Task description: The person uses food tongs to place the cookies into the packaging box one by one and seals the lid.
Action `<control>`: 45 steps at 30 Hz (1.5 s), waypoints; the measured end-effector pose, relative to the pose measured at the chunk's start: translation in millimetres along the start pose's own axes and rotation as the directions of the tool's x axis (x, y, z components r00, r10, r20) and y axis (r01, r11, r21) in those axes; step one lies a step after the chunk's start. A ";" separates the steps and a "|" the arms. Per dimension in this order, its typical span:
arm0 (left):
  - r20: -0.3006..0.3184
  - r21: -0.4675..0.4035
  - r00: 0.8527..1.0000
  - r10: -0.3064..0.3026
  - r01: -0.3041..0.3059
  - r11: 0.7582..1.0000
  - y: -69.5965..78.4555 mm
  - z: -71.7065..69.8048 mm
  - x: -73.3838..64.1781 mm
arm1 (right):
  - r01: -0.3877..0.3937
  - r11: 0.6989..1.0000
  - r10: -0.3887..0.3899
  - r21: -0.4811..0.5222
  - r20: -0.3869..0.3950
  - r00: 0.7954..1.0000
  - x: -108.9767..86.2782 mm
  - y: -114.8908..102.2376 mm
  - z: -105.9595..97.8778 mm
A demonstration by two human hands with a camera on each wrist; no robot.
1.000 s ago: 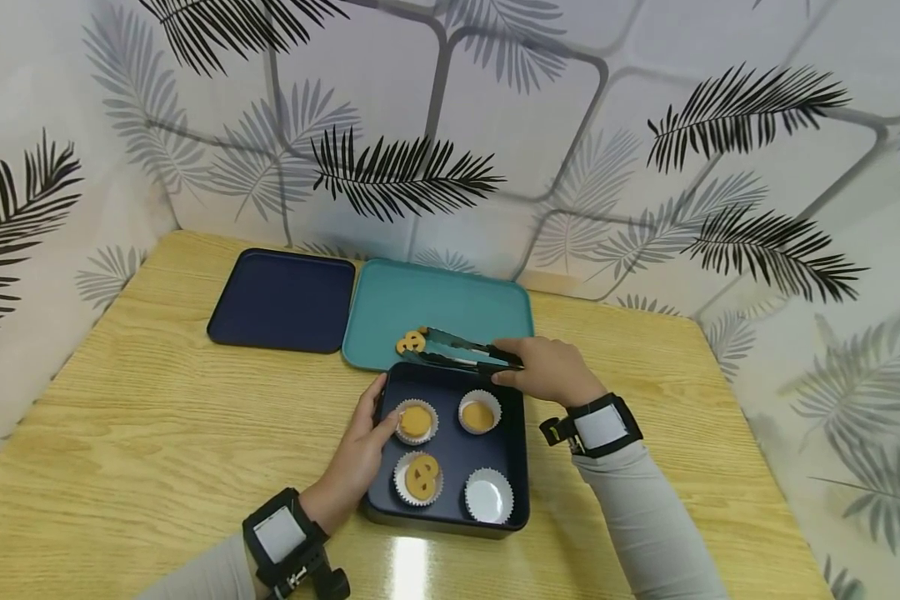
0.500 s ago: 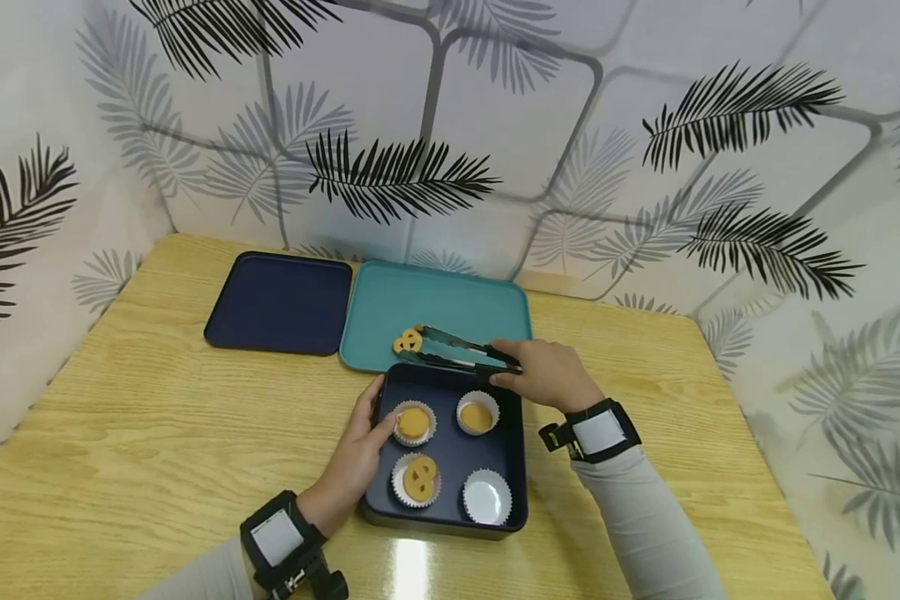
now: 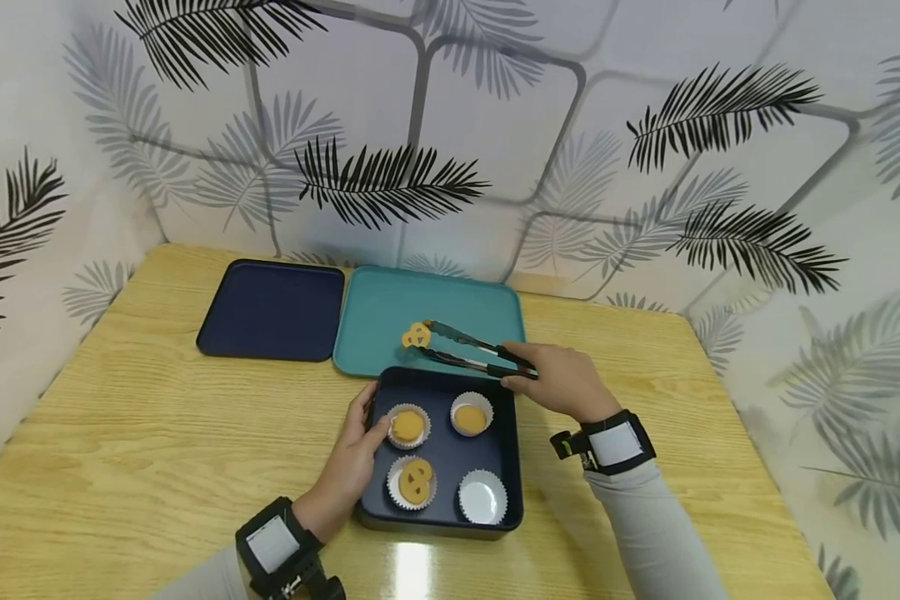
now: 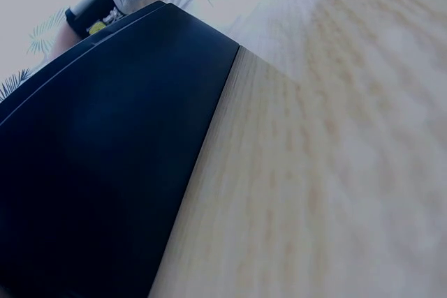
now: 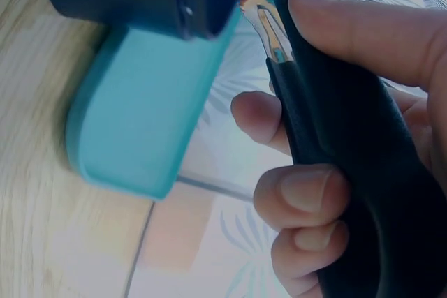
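Observation:
In the head view my right hand (image 3: 570, 379) grips black-handled tongs (image 3: 512, 356), whose tips pinch a pretzel-shaped cookie (image 3: 412, 338) over the front of the teal tray (image 3: 375, 293). The right wrist view shows the fingers curled round the tong handles (image 5: 363, 130). My left hand (image 3: 350, 454) holds the left wall of a dark blue box (image 3: 442, 467), its thumb over the rim. White paper cups stand in the box. Three contain cookies: a plain one (image 3: 407, 426), a pretzel-shaped one (image 3: 417, 481) and another (image 3: 470, 418). The front right paper cup (image 3: 483, 497) has nothing visible inside.
A navy tray (image 3: 270, 310) lies at the back left, beside the teal one. Everything stands on a wooden table (image 3: 157, 450), with a leaf-patterned wall covering (image 3: 495, 125) behind it. In the left wrist view the box's dark side (image 4: 112, 151) fills the left.
The pretzel-shaped cookie, pinched in the tongs, has risen a little off the teal tray and shifted slightly right with my right hand. My left hand still holds the box.

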State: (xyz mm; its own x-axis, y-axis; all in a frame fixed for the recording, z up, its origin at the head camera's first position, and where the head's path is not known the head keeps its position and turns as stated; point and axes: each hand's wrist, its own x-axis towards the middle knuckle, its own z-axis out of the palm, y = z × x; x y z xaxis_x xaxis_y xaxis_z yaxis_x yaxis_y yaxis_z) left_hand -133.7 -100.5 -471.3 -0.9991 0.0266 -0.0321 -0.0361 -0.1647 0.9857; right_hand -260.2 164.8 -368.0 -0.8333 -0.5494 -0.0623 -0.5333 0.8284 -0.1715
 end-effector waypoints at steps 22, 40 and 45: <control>0.000 0.016 1.000 -0.012 0.012 1.000 -5.1 -1.4 -1.6 | -0.001 0.996 0.003 0.085 -0.018 1.000 -126.6 12.5 -50.9; 0.008 0.009 1.000 -0.009 0.009 1.000 -2.6 0.9 -1.8 | -0.053 0.975 0.015 0.214 0.174 0.985 -195.2 29.2 -26.6; 0.006 0.007 1.000 -0.014 0.014 1.000 -2.0 1.0 -1.6 | -0.137 0.945 0.064 0.297 0.242 0.968 -204.1 33.0 -22.0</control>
State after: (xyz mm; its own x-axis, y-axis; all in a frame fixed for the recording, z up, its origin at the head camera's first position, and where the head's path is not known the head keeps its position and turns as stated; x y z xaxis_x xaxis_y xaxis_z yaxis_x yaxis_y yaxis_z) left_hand -132.0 -99.2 -473.0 -0.9984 0.0350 -0.0445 -0.0495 -0.1574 0.9863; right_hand -110.9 306.7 -339.4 -0.8056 -0.5055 -0.3091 -0.3467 0.8252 -0.4460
